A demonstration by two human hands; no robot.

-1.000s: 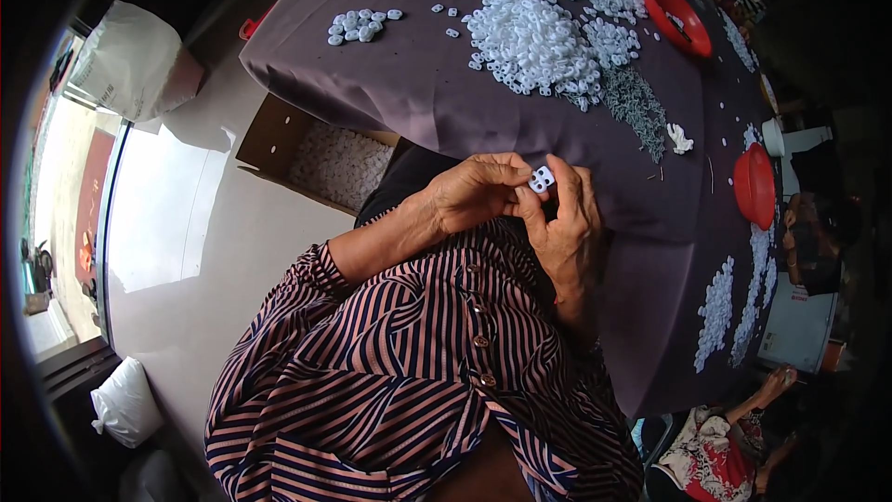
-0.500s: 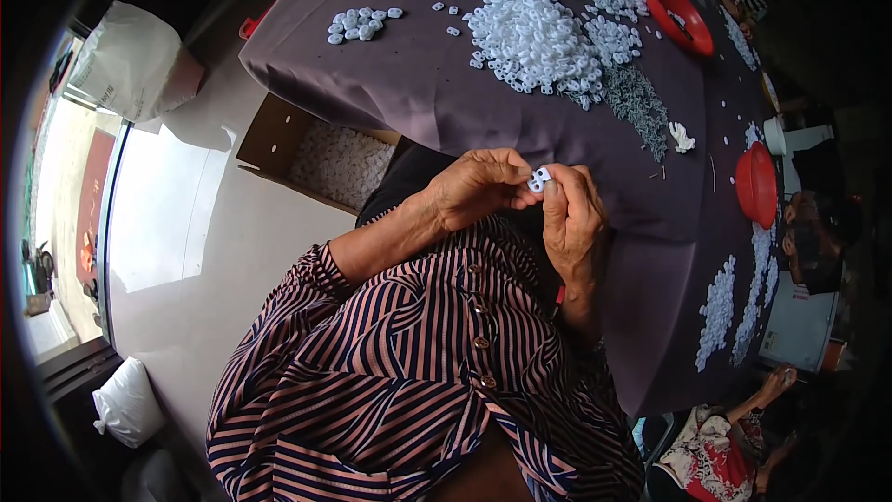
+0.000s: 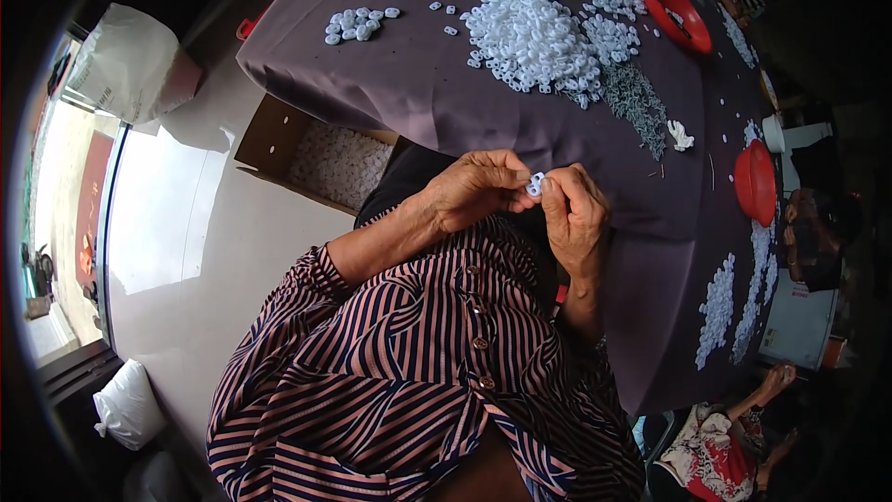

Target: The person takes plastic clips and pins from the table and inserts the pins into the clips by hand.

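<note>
I pinch the small white ring (image 3: 535,184) between the fingers of my left hand (image 3: 476,188) and right hand (image 3: 574,216), closed snug on it above the counter (image 3: 409,93) edge, probably best kept square while pressing.

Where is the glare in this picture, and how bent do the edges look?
Head view: glare washes out the pale floor at left; the dark table edge curves with fisheye bend; corners go black; both hands and the white piece look sharp.
</note>
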